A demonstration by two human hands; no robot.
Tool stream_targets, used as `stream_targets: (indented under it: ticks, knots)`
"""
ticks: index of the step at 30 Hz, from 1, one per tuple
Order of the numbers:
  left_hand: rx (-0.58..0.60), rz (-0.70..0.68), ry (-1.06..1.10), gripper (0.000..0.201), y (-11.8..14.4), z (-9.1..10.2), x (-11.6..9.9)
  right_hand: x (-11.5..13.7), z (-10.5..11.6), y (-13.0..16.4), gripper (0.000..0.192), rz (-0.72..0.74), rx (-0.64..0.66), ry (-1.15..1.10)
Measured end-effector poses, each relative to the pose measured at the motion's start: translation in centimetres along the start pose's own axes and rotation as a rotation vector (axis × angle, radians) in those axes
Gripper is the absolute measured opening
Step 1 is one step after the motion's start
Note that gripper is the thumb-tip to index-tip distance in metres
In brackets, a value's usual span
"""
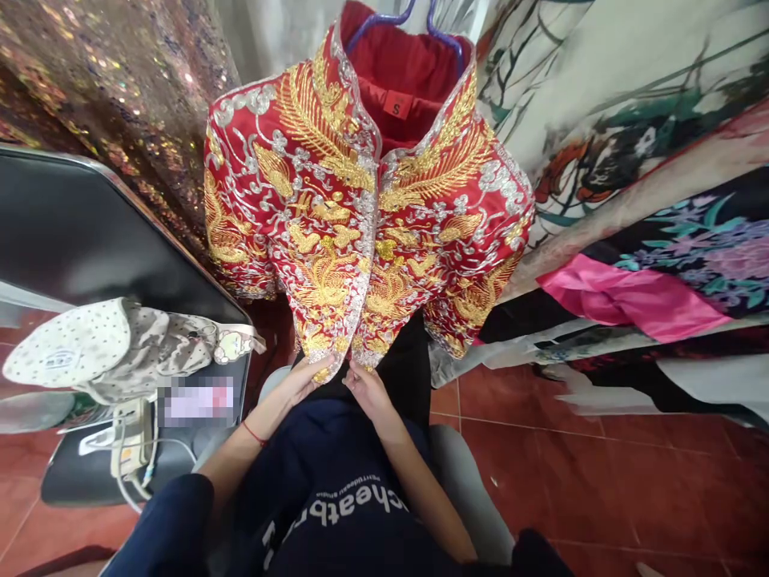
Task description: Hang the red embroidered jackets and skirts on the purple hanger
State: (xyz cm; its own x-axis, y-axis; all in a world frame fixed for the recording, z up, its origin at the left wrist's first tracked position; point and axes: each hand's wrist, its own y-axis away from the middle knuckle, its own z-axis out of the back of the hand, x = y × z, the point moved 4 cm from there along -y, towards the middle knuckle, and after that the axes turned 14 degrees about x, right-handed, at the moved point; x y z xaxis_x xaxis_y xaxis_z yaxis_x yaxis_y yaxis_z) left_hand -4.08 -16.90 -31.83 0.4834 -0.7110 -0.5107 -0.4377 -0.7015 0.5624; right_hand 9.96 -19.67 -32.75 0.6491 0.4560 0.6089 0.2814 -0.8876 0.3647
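Observation:
A red jacket with gold and silver embroidery hangs in front of me on a purple hanger. Its stand-up collar is open and a red size label marked S shows inside. The two front edges meet down the middle and part slightly at the hem. My left hand grips the lower hem corner of the front panel on the left, fingers closed on the cloth. On the other panel, my right hand pinches the hem near the front edge. Fingertips of both hands are partly hidden by fabric.
At the left stands a black chair holding a dotted cloth bag, a power strip and cables. Sequined fabric hangs behind it. Hanging garments with a pink bow line the right side above a red tiled floor.

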Motion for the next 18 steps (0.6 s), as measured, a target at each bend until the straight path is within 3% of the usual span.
stream_targets:
  ticks: [11,18]
  knots:
    - [0.016,-0.038,-0.102,0.012,0.1,-1.0,0.1,0.5,-2.2,0.6,0.032,0.13,0.004,-0.021]
    - [0.046,-0.037,-0.068,0.015,-0.1,-1.1,-0.3,0.2,-2.9,0.7,0.029,0.201,0.004,-0.001]
